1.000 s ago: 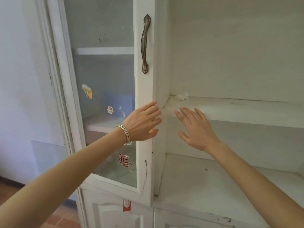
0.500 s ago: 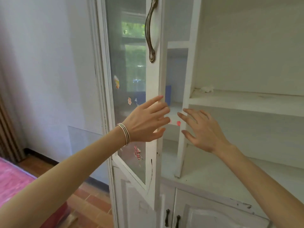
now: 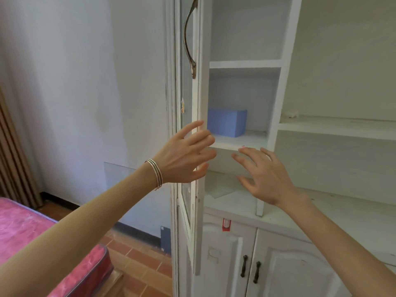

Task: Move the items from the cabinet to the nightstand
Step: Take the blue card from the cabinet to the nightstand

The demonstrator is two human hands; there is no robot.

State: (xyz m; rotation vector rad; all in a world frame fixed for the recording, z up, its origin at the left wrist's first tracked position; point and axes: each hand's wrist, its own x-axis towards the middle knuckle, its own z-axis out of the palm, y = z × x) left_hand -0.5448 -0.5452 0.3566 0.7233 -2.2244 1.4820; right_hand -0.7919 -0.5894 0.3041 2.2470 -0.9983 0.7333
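Behind both hands [image 3: 184, 159] [image 3: 265, 174], blue box [image 3: 227, 123]

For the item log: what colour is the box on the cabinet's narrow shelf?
The box is plain light blue, seen best in the head view.

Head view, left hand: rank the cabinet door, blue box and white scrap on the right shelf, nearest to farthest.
From the left hand:
1. Cabinet door: its edge is right at the fingers.
2. Blue box: on the narrow shelf, just beyond the hand and to its right.
3. White scrap: on the wide shelf, far right.
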